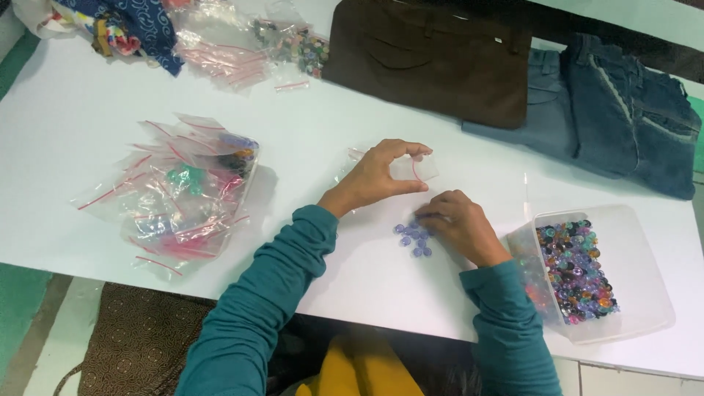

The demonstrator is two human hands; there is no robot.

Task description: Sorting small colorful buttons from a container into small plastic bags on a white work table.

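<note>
My left hand (378, 174) pinches a small clear zip bag (416, 169) with a red seal strip, held just above the white table (330, 132). Right below it, my right hand (458, 222) rests fingertips-down on a little cluster of pale purple buttons (412, 239) lying on the table. Whether any button is between those fingers is hidden. Both arms wear teal sleeves.
A clear plastic tub (631, 293) of mixed coloured buttons stands at the right. A heap of filled zip bags (180, 194) lies to the left. Further bags (227, 55), patterned cloth (136, 22), brown trousers (433, 59) and blue jeans (623, 110) line the far edge.
</note>
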